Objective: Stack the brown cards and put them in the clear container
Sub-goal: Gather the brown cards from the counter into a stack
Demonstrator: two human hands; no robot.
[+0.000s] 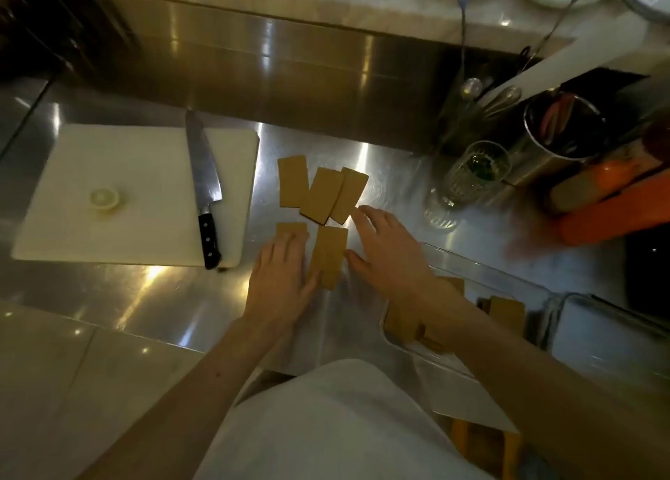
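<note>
Several brown cards lie on the steel counter. Three of them [321,193] fan out and overlap at the far side. A nearer card [328,255] lies between my hands, and another card [292,228] is partly under my left fingers. My left hand [281,280] rests flat, palm down, on that card. My right hand [386,251] hovers with fingers spread just right of the middle card, its fingertips near the fanned cards. The clear container [507,280] sits at the right, partly behind my right forearm, with brown cards [505,311] standing inside.
A white cutting board [137,189] with a chef's knife [205,186] and a small round piece lies at the left. A drinking glass [467,178], a metal utensil pot [558,131] and orange items stand at the right. Plates sit on the raised shelf behind.
</note>
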